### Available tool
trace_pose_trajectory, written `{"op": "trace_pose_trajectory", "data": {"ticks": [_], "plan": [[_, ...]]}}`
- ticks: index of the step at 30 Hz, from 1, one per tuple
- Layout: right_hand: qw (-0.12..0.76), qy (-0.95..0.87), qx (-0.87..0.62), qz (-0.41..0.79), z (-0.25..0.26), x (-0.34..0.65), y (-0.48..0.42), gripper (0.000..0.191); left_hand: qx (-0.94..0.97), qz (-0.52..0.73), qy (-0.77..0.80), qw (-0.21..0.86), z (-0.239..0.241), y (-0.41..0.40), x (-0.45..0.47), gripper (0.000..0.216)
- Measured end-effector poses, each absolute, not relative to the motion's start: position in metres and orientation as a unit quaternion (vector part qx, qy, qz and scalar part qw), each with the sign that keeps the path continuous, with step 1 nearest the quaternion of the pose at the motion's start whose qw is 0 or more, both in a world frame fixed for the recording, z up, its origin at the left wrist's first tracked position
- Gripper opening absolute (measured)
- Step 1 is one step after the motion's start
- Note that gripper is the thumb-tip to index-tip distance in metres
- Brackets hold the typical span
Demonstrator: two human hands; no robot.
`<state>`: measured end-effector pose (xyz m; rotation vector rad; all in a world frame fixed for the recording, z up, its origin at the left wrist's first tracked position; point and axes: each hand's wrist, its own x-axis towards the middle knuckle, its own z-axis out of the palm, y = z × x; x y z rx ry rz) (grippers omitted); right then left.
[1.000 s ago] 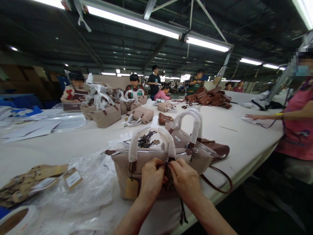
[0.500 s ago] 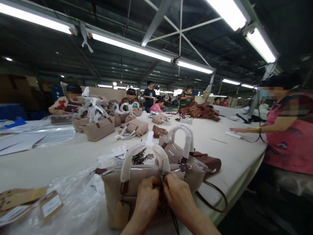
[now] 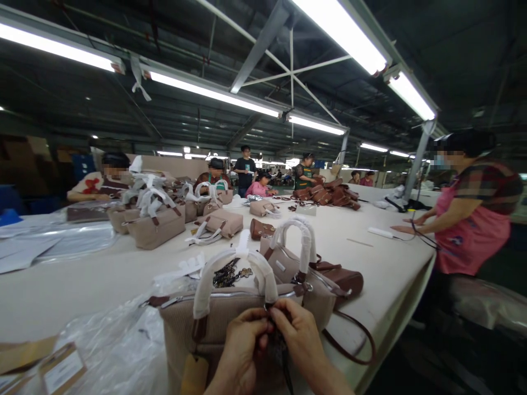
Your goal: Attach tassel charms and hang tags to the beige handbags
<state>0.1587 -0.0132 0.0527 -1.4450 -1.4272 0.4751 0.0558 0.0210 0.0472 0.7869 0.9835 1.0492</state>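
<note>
A beige handbag with brown trim stands upright in front of me, its handle wrapped in white. At the base of the handle's right end, my left hand and my right hand meet with fingers pinched. Between them is a dark strap that hangs down the bag's front; its upper end is hidden by the fingers. A tan tag hangs on the left part of the bag. Just behind lie dark charms with chains.
A second beige handbag and a brown pouch stand close behind. Clear plastic wrapping and cardboard tags lie at left. More bags are further back. A co-worker in a pink apron stands at the table's right edge.
The view has shifted slightly, moving the bags a little left in the picture. My hands remain at the handle base, fingers repositioned, with the right thumb and fingers now more visible.
</note>
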Motion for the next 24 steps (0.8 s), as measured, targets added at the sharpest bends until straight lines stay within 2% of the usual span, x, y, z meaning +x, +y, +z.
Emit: {"op": "trace_pose_trajectory", "data": {"ticks": [3, 9, 13, 16, 20, 24], "plan": [[0.504, -0.598, -0.599, 0.171, 0.053, 0.158, -0.012, 0.016, 0.354, 0.470, 0.426, 0.687, 0.047, 0.022, 0.055, 0.015], [0.513, -0.585, -0.588, 0.220, 0.049, 0.157, -0.010, 0.018, 0.396, 0.456, 0.434, 0.668, 0.052, 0.018, 0.054, 0.013], [0.550, -0.616, -0.555, 0.096, 0.049, 0.157, -0.013, 0.017, 0.439, 0.458, 0.446, 0.631, 0.055, 0.015, 0.050, 0.017], [0.584, -0.634, -0.505, 0.043, 0.054, 0.158, -0.019, 0.015, 0.519, 0.482, 0.456, 0.539, 0.056, 0.011, 0.044, 0.022], [0.604, -0.641, -0.469, 0.062, 0.063, 0.158, -0.030, 0.013, 0.649, 0.515, 0.376, 0.416, 0.059, 0.006, 0.040, 0.025], [0.629, -0.621, -0.453, 0.119, 0.063, 0.155, -0.037, 0.014, 0.673, 0.500, 0.302, 0.454, 0.061, 0.003, 0.042, 0.016]]}}
